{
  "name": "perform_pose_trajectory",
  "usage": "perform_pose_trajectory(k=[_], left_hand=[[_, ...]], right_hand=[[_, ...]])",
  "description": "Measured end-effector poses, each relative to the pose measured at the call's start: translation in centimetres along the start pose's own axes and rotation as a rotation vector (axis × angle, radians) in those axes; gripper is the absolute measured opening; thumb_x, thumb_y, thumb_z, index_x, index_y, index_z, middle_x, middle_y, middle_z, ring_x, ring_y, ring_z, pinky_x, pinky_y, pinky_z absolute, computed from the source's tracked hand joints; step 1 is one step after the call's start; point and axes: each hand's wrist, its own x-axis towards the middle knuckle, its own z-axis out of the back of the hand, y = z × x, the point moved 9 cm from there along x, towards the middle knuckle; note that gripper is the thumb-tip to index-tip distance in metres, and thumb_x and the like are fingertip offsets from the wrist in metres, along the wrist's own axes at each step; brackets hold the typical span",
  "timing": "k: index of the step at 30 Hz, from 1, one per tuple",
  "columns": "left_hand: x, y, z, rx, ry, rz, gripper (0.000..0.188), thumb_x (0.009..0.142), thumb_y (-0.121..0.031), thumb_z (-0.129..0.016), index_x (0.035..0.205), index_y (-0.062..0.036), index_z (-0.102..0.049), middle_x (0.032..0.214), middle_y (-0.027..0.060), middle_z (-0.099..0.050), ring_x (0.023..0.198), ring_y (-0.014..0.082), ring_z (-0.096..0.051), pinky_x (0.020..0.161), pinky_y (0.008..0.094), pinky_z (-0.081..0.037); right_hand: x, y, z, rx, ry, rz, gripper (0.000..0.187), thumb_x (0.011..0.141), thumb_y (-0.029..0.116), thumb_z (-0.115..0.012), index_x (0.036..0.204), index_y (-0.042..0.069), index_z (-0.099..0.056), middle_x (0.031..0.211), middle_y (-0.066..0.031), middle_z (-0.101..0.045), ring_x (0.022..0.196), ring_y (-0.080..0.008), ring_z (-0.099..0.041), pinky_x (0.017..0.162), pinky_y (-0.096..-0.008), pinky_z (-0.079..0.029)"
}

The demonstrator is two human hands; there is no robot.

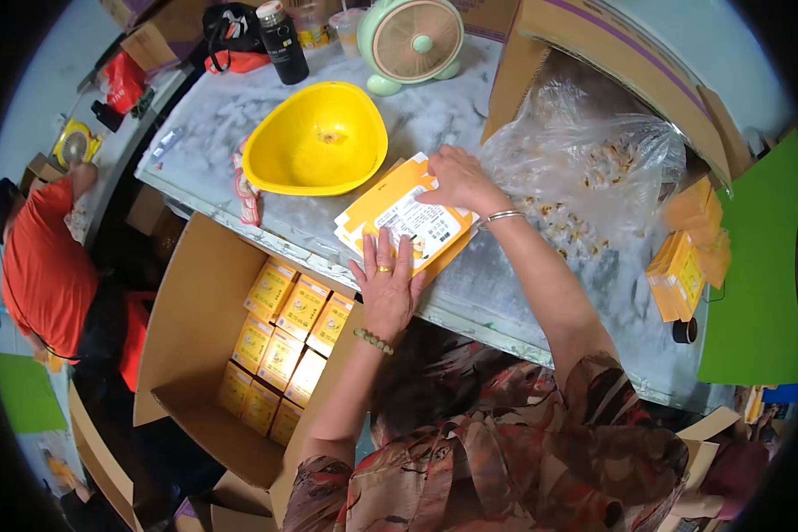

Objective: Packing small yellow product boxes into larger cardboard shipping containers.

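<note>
A stack of flat, unfolded yellow-and-white printed cartons (406, 213) lies slantwise near the front edge of the table. My left hand (387, 288) rests on its near end, fingers stretched out and apart over the top sheet. At the far right corner my right hand (461, 184) grips the stack, its thumb across the printed face and the other fingers bent round the edge. Just beyond the cartons stands a yellow plastic basin (315, 168) with a few small bits at its bottom.
Below left, an open cardboard box (173, 341) holds rows of yellow packed boxes (284, 355). A clear plastic bag (585, 151) of small pieces spills from a carton on the right. Yellow boxes (678, 275), a fan (417, 43) and a black bottle (282, 44) stand around. A person in orange (49, 257) works at left.
</note>
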Motion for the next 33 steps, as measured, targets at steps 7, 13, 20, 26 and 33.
perform_pose_trajectory(k=[7, 13, 20, 26, 33], left_hand=[[-0.9, -0.1, 0.1, -0.103, -0.119, -0.023, 0.055, 0.073, -0.024, -0.056, 0.121, -0.0118, -0.033, 0.131, 0.0189, -0.011, 0.120, 0.0404, -0.009, 0.090, 0.0566, -0.012], [-1.8, -1.3, 2.3, -0.275, -0.283, -0.172, 0.056, 0.069, -0.009, -0.059, 0.119, -0.0075, -0.034, 0.131, 0.0223, -0.007, 0.121, 0.0382, -0.007, 0.096, 0.0426, -0.015], [-5.6, -5.7, 9.5, -0.422, -0.284, -0.203, 0.045, 0.069, -0.011, -0.058, 0.111, -0.0035, -0.043, 0.128, 0.0225, -0.019, 0.119, 0.0367, -0.017, 0.094, 0.0402, -0.020], [-8.2, -10.3, 4.4, -0.194, 0.425, -0.188, 0.036, 0.068, -0.014, -0.059, 0.101, -0.0024, -0.050, 0.083, 0.0160, -0.055, 0.070, 0.0293, -0.054, 0.060, 0.0352, -0.044], [-10.3, -16.5, 4.1, -0.321, 0.374, -0.505, 0.048, 0.065, -0.036, -0.063, 0.095, -0.0004, -0.050, 0.078, 0.0146, -0.055, 0.067, 0.0304, -0.055, 0.057, 0.0346, -0.045]], right_hand=[[-1.6, 0.3, 3.2, -0.022, -0.033, -0.066, 0.042, 0.055, 0.027, -0.066, 0.086, 0.002, -0.054, 0.090, -0.0138, -0.053, 0.089, -0.0274, -0.049, 0.077, -0.0358, -0.039], [-4.9, 0.5, 5.9, 0.190, -0.196, -0.069, 0.029, 0.060, 0.015, -0.064, 0.084, 0.003, -0.053, 0.083, -0.0130, -0.056, 0.078, -0.0260, -0.054, 0.071, -0.0332, -0.042], [-16.8, -3.1, 3.4, 1.311, -0.156, -0.335, 0.021, 0.068, -0.005, -0.057, 0.087, 0.000, -0.051, 0.082, -0.0080, -0.058, 0.076, -0.0104, -0.054, 0.064, -0.0222, -0.045], [-29.6, -0.9, -2.1, 1.459, 0.230, -0.491, 0.028, 0.073, -0.003, -0.051, 0.101, -0.002, -0.046, 0.093, -0.0081, -0.055, 0.081, -0.0110, -0.053, 0.070, -0.0230, -0.044], [-35.4, 2.3, -1.5, 1.638, 0.466, -0.269, 0.025, 0.081, 0.009, -0.046, 0.104, -0.001, -0.047, 0.093, -0.0027, -0.054, 0.084, -0.0064, -0.048, 0.072, -0.0204, -0.039]])
